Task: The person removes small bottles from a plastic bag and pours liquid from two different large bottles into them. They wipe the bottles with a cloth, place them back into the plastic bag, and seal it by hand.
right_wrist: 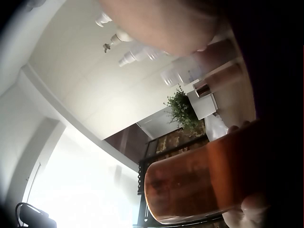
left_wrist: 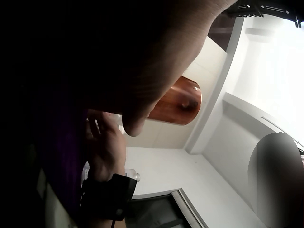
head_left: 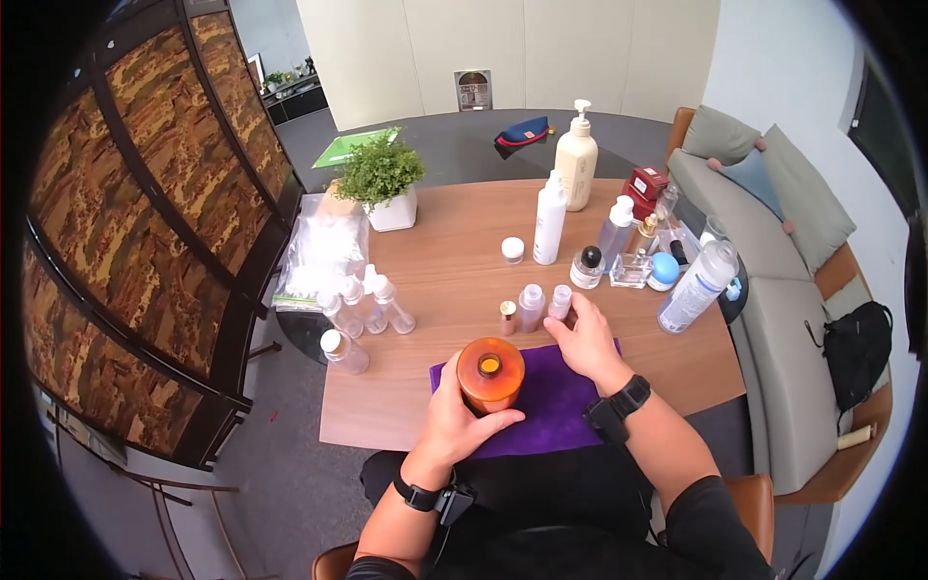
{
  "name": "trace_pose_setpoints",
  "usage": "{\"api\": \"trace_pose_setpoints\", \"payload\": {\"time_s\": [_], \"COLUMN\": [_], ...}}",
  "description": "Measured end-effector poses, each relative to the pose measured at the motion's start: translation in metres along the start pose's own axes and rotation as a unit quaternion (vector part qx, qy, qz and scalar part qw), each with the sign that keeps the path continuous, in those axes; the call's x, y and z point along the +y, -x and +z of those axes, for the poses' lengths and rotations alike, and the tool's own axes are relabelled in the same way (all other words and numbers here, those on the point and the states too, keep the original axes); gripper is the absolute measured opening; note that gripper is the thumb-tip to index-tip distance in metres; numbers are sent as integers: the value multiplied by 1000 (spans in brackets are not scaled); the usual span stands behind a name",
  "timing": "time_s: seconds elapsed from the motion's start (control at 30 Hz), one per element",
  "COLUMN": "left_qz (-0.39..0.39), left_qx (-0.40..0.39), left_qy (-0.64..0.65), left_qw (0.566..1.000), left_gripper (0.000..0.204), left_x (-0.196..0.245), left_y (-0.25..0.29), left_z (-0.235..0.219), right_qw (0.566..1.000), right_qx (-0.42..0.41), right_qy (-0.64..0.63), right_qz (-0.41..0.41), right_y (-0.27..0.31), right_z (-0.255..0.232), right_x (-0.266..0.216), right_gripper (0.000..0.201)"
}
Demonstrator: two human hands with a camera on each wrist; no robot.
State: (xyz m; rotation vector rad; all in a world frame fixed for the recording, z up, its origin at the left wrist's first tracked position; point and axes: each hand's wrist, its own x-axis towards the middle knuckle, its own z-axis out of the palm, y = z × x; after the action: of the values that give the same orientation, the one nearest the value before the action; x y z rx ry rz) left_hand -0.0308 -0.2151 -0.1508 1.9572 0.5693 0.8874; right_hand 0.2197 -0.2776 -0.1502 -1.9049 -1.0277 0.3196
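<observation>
Head view: I've got the left hand [head_left: 452, 418] wrapped round an orange bottle [head_left: 488, 389], fingers curled along its nine o'clock side, thumb across the bottom at five. The bottle sits inside that grip, neck toward me, over a purple cloth [head_left: 551, 391]. The right hand [head_left: 586, 340] pinches a small clear bottle [head_left: 560, 303], thumb at its seven o'clock, fingers at three; contact on the far side is hidden from me. That small bottle stands at one to two o'clock from the orange one. Just beside it, toward nine, a second small bottle [head_left: 531, 311], then a gold-capped vial [head_left: 507, 319]. Both forearms come in from below: left pointing to one o'clock, right to eleven, each with a black wristband [head_left: 633, 394].

Left wrist view: very dark. I see the left thumb lying against the orange bottle, which pokes out toward two o'clock of the thumb tip; the other fingers I can't make out. Right hand sits near seven o'clock of that tip, fingers bent.

Right wrist view: orange bottle is big, near five o'clock, gripped by left-hand fingertips along its edges. Right hand is blurred up at twelve; can't tell its finger closure here. Plant [right_wrist: 180, 109] at eleven from the bottle.
</observation>
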Motion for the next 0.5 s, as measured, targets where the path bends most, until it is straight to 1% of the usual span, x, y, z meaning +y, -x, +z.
{"api": "trace_pose_setpoints", "payload": {"time_s": [0.07,0.1,0.17,0.2,0.23,0.3,0.37,0.4,0.47,0.5], "left_qz": [-6,-9,-15,-12,-8,-13,53,52,145,187], "left_qx": [-1,-6,-9,-9,-11,-14,-11,-18,128,158], "left_qy": [7,10,8,1,-7,-14,-39,-38,16,-52], "left_qw": [1000,1000,1000,1000,1000,1000,998,998,981,968], "left_gripper": [109,109,108,108,108,110,117,117,124,125], "left_x": [2,4,7,7,8,7,0,-3,-11,-17], "left_y": [-2,-2,-3,-3,-3,-2,-3,-2,5,15], "left_z": [0,0,-2,-2,-2,-4,-3,0,3,-4], "right_qw": [999,999,984,983,982,939,926,923,929,927], "right_qx": [-18,-22,36,18,14,-13,-75,-95,-142,-169], "right_qy": [-28,-29,-174,-182,-185,-342,-367,-369,-338,-329], "right_qz": [27,28,-20,-21,-20,-17,-58,-51,-57,-59], "right_y": [-4,0,14,28,42,73,96,105,113,115], "right_z": [2,0,-8,-24,-29,-33,-32,-29,-24,-21], "right_x": [15,18,18,2,-8,-16,-18,-19,-11,-5], "right_gripper": [42,42,33,30,30,33,37,38,35,34]}}
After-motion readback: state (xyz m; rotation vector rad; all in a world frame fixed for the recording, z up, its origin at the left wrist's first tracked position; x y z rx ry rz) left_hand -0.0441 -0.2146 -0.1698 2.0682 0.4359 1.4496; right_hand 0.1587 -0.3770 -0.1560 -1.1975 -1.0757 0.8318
